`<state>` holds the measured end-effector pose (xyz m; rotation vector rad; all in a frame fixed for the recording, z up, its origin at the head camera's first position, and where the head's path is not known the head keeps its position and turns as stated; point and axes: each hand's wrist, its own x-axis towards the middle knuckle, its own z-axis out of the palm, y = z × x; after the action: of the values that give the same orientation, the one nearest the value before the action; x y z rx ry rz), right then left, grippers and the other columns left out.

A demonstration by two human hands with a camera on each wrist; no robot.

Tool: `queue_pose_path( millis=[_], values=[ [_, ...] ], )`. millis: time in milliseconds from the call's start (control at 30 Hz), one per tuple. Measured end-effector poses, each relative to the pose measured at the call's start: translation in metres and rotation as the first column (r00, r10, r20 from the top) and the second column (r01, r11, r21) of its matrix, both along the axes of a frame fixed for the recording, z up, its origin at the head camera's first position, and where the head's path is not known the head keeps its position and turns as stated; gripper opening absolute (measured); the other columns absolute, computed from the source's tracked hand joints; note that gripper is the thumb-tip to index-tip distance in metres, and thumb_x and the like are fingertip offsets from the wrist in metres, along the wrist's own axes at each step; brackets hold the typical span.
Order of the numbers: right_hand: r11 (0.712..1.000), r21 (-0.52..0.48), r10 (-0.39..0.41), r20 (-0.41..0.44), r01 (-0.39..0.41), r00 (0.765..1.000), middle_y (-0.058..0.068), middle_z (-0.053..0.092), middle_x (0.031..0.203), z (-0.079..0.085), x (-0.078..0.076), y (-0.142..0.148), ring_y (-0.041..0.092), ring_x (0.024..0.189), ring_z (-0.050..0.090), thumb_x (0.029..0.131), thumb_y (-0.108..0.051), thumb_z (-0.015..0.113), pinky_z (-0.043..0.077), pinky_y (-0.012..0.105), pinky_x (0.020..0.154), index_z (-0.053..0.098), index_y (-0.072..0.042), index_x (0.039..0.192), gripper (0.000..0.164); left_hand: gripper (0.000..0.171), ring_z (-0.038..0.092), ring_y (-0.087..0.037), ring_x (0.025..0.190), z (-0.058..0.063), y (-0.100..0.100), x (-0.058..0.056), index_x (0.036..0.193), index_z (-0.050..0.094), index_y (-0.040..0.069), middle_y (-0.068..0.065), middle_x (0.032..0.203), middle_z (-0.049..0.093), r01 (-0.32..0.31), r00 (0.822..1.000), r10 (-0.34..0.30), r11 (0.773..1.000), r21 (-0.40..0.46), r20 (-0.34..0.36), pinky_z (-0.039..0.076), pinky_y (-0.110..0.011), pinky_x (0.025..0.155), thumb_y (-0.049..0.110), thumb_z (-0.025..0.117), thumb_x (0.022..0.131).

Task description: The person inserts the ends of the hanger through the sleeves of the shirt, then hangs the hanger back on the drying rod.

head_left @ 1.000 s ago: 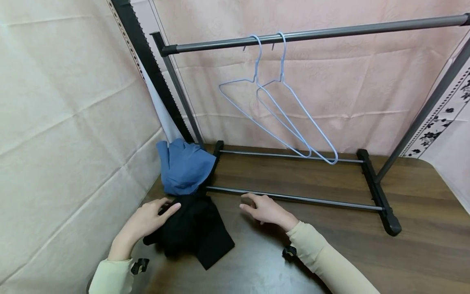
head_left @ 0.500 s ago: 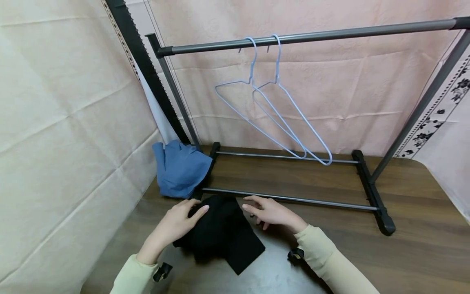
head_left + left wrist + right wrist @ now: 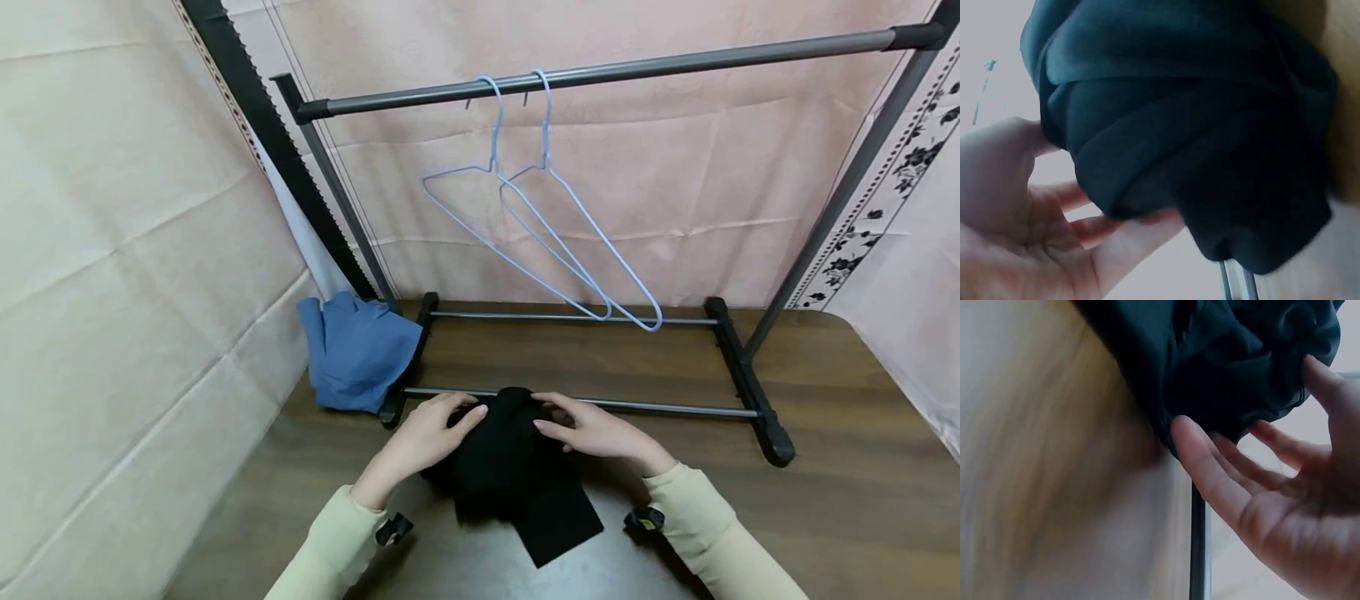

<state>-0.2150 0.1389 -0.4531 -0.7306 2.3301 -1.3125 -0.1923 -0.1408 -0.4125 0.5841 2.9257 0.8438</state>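
A bundled black garment (image 3: 510,467) sits in front of the rack, with a straight-edged flap pointing toward the front right. My left hand (image 3: 431,432) grips its left side, thumb on top and fingers reaching behind it. In the left wrist view the garment (image 3: 1166,131) hangs in soft folds and partly hides those fingers. From the other side my right hand (image 3: 600,427) touches the bundle with extended fingers. The right wrist view shows the right thumb and fingertips (image 3: 1188,431) against the edge of the cloth.
Two light blue hangers (image 3: 540,167) hang from the top bar (image 3: 675,62) of a dark metal rack. A crumpled blue cloth (image 3: 360,350) lies by the rack's left foot. Pale fabric walls (image 3: 135,333) enclose the wooden table (image 3: 750,533) at the left and back.
My left hand has carried the black garment to the right, away from the blue cloth to the middle. My right hand, earlier apart from it, now touches its right side.
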Motion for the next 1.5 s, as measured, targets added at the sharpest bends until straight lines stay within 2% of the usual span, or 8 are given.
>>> queue_pose_path(
  millis=[200,333,500,600,767,1067,1300,1500],
  values=[
    [0.993,0.073,-0.083,-0.068,0.088,0.994,0.007,0.051,0.127,-0.003,0.007,0.034,0.018,0.102,0.055,0.094,-0.049,0.047,0.048,0.034,0.075,0.036,-0.025,0.142,0.055,0.057,0.042,-0.011,0.122,-0.005,0.014,0.001,0.135,0.047,0.026,0.008,0.133,0.047,0.171,0.984,-0.175,0.981,0.087,0.041,0.036,-0.039,0.098,0.06,0.044,0.09],
    [0.994,0.072,-0.084,-0.035,0.087,0.996,0.011,0.05,0.127,-0.005,0.014,0.048,0.022,0.091,0.058,0.094,-0.047,0.049,0.05,0.036,0.07,0.033,-0.025,0.143,0.056,0.07,0.032,-0.012,0.13,-0.011,0.009,0.001,0.144,0.03,0.034,0.005,0.146,0.032,0.278,0.95,-0.292,0.953,0.119,0.115,0.032,-0.042,0.101,0.061,0.053,0.085],
    [0.996,0.056,-0.064,-0.008,0.064,0.998,0.013,0.039,0.139,-0.006,0.02,0.058,0.028,0.111,0.051,0.09,-0.041,0.059,0.047,0.043,0.082,0.031,-0.024,0.145,0.063,0.092,0.021,-0.016,0.136,-0.018,-0.004,-0.004,0.148,0.011,0.036,0.001,0.153,0.016,0.355,0.906,-0.377,0.924,0.139,0.194,0.028,-0.046,0.103,0.057,0.065,0.078],
    [0.992,0.108,-0.047,-0.1,0.058,0.994,0.006,0.043,0.137,-0.007,0.022,0.058,0.02,0.117,0.048,0.089,-0.044,0.06,0.041,0.041,0.09,0.036,-0.02,0.142,0.064,0.094,0.027,-0.014,0.133,-0.02,-0.011,-0.008,0.149,0.013,0.03,0.004,0.15,0.023,0.361,0.91,-0.378,0.925,0.122,0.171,0.03,-0.043,0.102,0.054,0.069,0.077],
    [0.993,0.107,-0.032,-0.217,0.057,0.976,-0.008,0.059,0.111,-0.006,0.022,0.058,0.009,0.081,0.055,0.094,-0.033,0.056,0.045,0.03,0.072,0.056,-0.024,0.122,0.029,0.07,0.054,-0.005,0.104,-0.02,-0.018,-0.01,0.142,0.038,0.027,0.01,0.133,0.048,0.325,0.936,-0.338,0.938,0.124,0.104,0.044,-0.029,0.086,0.046,0.068,0.082],
    [0.992,0.015,-0.117,-0.268,0.125,0.956,-0.005,0.051,0.068,0.018,0.025,0.063,0.005,0.046,0.037,0.095,-0.029,0.054,0.039,0.025,0.047,0.061,-0.03,0.102,0.01,0.02,0.059,0.001,0.079,-0.011,-0.027,-0.009,0.107,0.067,0.032,0.017,0.099,0.065,0.269,0.962,-0.271,0.944,0.192,-0.019,0.048,-0.024,0.064,0.029,0.067,0.087],
    [0.979,-0.03,-0.201,-0.314,0.202,0.928,-0.005,0.043,0.062,0.047,0.032,0.077,0.004,0.042,0.03,0.095,-0.019,0.056,0.036,0.025,0.042,0.063,-0.028,0.108,0.017,0.01,0.049,-0.002,0.06,0.013,-0.036,-0.006,0.097,0.07,0.029,0.014,0.086,0.065,0.279,0.96,-0.264,0.93,0.24,-0.09,0.041,-0.023,0.051,0.028,0.063,0.09],
    [0.964,-0.065,-0.262,-0.428,0.259,0.865,-0.008,0.038,0.052,0.072,0.038,0.089,0.005,0.039,0.029,0.095,-0.014,0.056,0.033,0.024,0.04,0.062,-0.029,0.109,0.021,0.013,0.048,-0.007,0.057,0.045,-0.043,0.0,0.101,0.069,0.031,0.015,0.088,0.066,0.255,0.962,-0.216,0.931,0.263,-0.166,0.041,-0.024,0.049,0.032,0.061,0.091]
  ],
)
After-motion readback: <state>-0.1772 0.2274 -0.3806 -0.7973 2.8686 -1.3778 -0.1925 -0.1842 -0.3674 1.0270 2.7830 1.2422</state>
